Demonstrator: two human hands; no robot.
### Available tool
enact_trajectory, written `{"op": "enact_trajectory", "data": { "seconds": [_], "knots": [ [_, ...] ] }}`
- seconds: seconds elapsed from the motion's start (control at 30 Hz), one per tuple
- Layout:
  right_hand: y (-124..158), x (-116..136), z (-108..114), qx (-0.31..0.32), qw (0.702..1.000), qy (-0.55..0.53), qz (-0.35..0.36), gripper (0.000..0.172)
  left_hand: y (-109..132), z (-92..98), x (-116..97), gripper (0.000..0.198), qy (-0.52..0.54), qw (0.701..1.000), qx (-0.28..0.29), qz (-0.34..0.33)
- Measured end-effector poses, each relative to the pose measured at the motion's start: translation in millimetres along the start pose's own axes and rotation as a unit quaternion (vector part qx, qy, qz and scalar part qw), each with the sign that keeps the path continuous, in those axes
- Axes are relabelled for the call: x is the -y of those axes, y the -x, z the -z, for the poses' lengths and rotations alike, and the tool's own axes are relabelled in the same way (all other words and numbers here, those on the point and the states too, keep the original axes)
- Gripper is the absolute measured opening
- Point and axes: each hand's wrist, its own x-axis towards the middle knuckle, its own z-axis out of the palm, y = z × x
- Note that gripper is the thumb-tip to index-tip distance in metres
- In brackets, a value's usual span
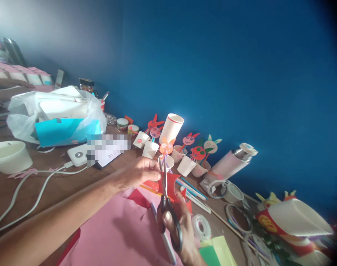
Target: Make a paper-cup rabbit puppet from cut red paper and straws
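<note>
My left hand (142, 173) pinches the left edge of a piece of red paper (172, 183) between thumb and fingers. My right hand (183, 223) is wrapped round the black handles of a pair of scissors (165, 184), thumb through one loop. The blades point away from me, across the red paper, and seem nearly closed. Red paper also shows beside the right-hand fingers; how they touch it is unclear. Under both hands spreads a large pink sheet (115, 229), with a pale marker-like stick (167, 247) lying on it.
Small paper cups (150, 149) with paper animal faces on sticks stand against the blue wall, near a tall cup (172, 127) and a thermos (229, 162). A tape roll (197, 228) and pens (194, 199) lie right. Left are a power bank (77, 154), cables and a plastic bag (98, 111).
</note>
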Motion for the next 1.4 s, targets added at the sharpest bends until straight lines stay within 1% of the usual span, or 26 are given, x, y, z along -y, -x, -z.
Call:
{"op": "enact_trajectory", "data": {
  "seconds": [0.13,0.27,0.37,0.53,0.63,0.73,0.97,1.07,1.17,1.3,1.4],
  "knots": [
    [0,7,-2,-0.001,1.0,-0.005,-0.016,0.062,2,1.1,-5,0.012,-0.011,1.0,-0.002,0.02],
    [0,14,-2,0.028,0.999,-0.012,-0.042,0.063,4,0.9,-8,0.012,-0.02,0.999,-0.007,0.038],
    [0,13,-1,0.046,0.998,-0.017,-0.046,0.064,3,3.6,-7,0.014,-0.026,0.999,0.006,0.034],
    [0,9,3,0.049,0.997,0.003,-0.055,0.065,1,9.7,-5,0.015,-0.047,0.998,0.022,0.036],
    [1,9,6,0.044,0.997,0.041,-0.05,0.06,0,10.3,-4,0.014,-0.054,0.998,0.02,0.035],
    [2,10,8,0.037,0.996,0.062,-0.055,0.06,0,9.1,-5,0.012,-0.045,0.998,0.013,0.044],
    [0,12,6,0.056,0.995,0.044,-0.075,0.058,0,9.2,-6,0.009,-0.046,0.997,0.015,0.055],
    [-2,6,7,0.049,0.996,0.018,-0.073,0.055,-2,8.3,-5,0.011,-0.045,0.997,0.011,0.057],
    [-2,0,8,0.025,0.998,0.008,-0.061,0.058,-2,5.6,-3,0.017,-0.032,0.999,0.01,0.041],
    [-2,3,6,0.011,0.999,0.026,-0.045,0.059,-2,1.1,0,0.022,-0.001,1.0,0.018,0.02],
    [-1,5,4,0.008,0.999,0.04,-0.033,0.059,-4,-2.0,6,0.023,0.019,1.0,0.016,0.016]
  ]
}}
